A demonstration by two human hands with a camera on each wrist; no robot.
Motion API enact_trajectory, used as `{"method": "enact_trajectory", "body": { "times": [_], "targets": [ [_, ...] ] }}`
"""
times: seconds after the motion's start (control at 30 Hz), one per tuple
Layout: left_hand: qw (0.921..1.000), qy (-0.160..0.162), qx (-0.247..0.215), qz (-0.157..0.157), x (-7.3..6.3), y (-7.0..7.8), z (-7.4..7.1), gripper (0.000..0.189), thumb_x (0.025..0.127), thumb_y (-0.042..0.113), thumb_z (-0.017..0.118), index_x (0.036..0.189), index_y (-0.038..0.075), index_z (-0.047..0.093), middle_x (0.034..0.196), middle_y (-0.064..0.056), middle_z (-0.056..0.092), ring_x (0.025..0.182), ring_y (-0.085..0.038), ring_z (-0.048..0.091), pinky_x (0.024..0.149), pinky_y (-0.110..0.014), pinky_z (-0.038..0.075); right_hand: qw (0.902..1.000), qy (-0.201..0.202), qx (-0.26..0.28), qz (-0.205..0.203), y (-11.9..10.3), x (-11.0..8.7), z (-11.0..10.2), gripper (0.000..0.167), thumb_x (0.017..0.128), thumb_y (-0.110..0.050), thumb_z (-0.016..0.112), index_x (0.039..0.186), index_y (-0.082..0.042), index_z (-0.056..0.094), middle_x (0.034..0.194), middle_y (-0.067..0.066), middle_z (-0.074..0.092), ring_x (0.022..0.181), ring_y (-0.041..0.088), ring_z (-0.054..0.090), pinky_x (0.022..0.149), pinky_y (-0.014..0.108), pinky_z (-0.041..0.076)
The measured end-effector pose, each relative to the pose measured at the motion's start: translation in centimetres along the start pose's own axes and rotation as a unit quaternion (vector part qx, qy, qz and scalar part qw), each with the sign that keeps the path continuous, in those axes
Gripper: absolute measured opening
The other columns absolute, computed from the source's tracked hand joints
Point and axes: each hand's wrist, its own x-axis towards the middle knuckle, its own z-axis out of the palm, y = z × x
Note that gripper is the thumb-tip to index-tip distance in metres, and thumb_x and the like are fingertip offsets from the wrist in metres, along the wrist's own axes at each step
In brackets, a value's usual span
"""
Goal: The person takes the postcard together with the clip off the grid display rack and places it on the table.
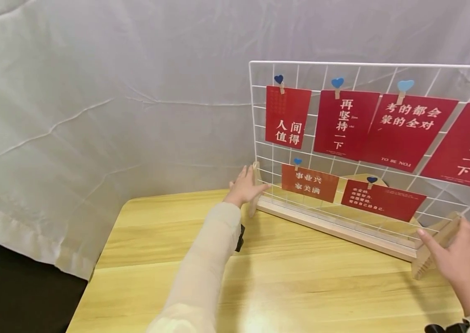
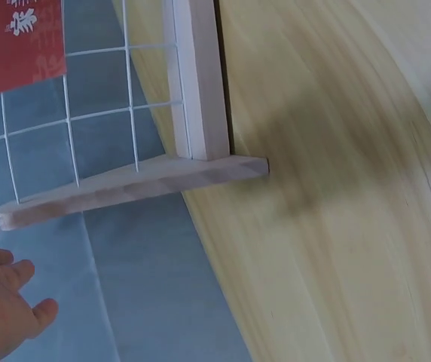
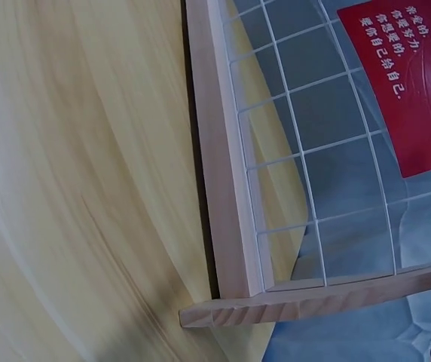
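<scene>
A white wire grid panel (image 1: pixel 368 63) stands upright in a wooden base (image 1: pixel 334 230). Red cards with white writing, such as the upper left card (image 1: pixel 286 108), hang on it from small pegs with blue hearts (image 1: pixel 337 83). At the left wooden end piece (image 2: pixel 132 185) is my left hand (image 1: pixel 243 188), fingers spread; the left wrist view shows a gap between them. My right hand (image 1: pixel 461 252) is beside the right end piece (image 3: pixel 298 305), thumb and fingers apart. Only a bit of that hand enters the right wrist view, clear of the wood. Neither hand holds anything.
The stand rests on a light wooden table (image 1: pixel 155 240), near its back edge. Behind hangs a pale grey cloth (image 1: pixel 168 138) with creases. Beyond the table's left edge lies a dark area (image 1: pixel 18 286). The grid runs past the head view's right border.
</scene>
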Motion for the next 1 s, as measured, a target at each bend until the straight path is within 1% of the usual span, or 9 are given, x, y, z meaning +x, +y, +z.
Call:
{"method": "enact_trajectory", "body": {
  "times": [0.13,0.33,0.47,0.67,0.77,0.9,1.0],
  "targets": [
    [0.9999,0.014,-0.007,-0.001,0.5,0.5,0.2,0.088,0.076,0.062,0.044,0.139,0.015,0.004,0.143,-0.005,0.003,0.129,-0.019,0.005,0.096,-0.056,0.006,0.9998,0.000,0.018,0.004,-0.2,0.3,0.0,0.087,0.083,-0.034,0.053,0.132,0.009,-0.003,0.133,0.036,-0.006,0.120,0.050,-0.006,0.091,0.063,-0.003],
    [0.9987,0.035,-0.036,-0.011,1.2,0.9,0.6,0.090,0.077,0.056,0.049,0.138,0.006,0.007,0.143,-0.006,0.006,0.129,-0.020,0.007,0.097,-0.055,0.005,0.9972,0.007,0.071,0.023,-0.4,0.6,0.1,0.085,0.083,-0.030,0.054,0.133,0.009,-0.003,0.129,0.040,0.004,0.117,0.054,0.005,0.092,0.062,0.005],
    [0.9960,0.037,-0.080,-0.018,1.4,1.0,0.9,0.090,0.076,0.055,0.051,0.138,0.007,0.007,0.143,-0.007,0.006,0.128,-0.022,0.009,0.097,-0.055,0.002,0.9946,0.022,0.098,0.025,-0.4,0.8,0.1,0.080,0.083,-0.027,0.054,0.133,0.009,0.002,0.123,0.043,0.014,0.113,0.056,0.014,0.091,0.062,0.010],
    [0.9881,0.039,-0.148,-0.022,1.6,1.2,1.4,0.088,0.076,0.052,0.054,0.138,0.008,0.008,0.143,-0.010,0.008,0.128,-0.025,0.012,0.096,-0.055,0.000,0.9936,0.031,0.105,0.029,-0.5,0.6,0.1,0.079,0.083,-0.026,0.054,0.132,0.010,0.004,0.118,0.045,0.021,0.107,0.057,0.022,0.088,0.063,0.015],
    [0.9848,0.048,-0.166,-0.022,1.6,1.2,1.6,0.087,0.076,0.051,0.054,0.139,0.010,0.011,0.142,-0.010,0.009,0.127,-0.026,0.013,0.097,-0.055,0.001,0.9926,0.029,0.108,0.046,-0.6,0.6,0.1,0.080,0.084,-0.027,0.054,0.132,0.010,0.002,0.120,0.044,0.019,0.108,0.057,0.022,0.089,0.063,0.015],
    [0.9825,0.062,-0.174,-0.025,1.5,1.2,1.9,0.084,0.077,0.048,0.056,0.139,0.012,0.011,0.142,-0.008,0.010,0.126,-0.029,0.018,0.097,-0.054,0.003,0.9905,0.017,0.108,0.083,-0.8,0.7,0.3,0.084,0.084,-0.032,0.052,0.133,0.008,-0.003,0.127,0.042,0.008,0.115,0.055,0.011,0.092,0.061,0.010],
    [0.9809,0.069,-0.180,-0.029,1.4,1.2,2.0,0.084,0.077,0.047,0.056,0.139,0.012,0.011,0.142,-0.008,0.012,0.125,-0.030,0.021,0.097,-0.054,0.004,0.9893,0.015,0.108,0.097,-1.0,0.8,0.3,0.084,0.084,-0.034,0.051,0.133,0.007,-0.004,0.129,0.041,0.004,0.116,0.054,0.008,0.092,0.061,0.009]
  ]
}}
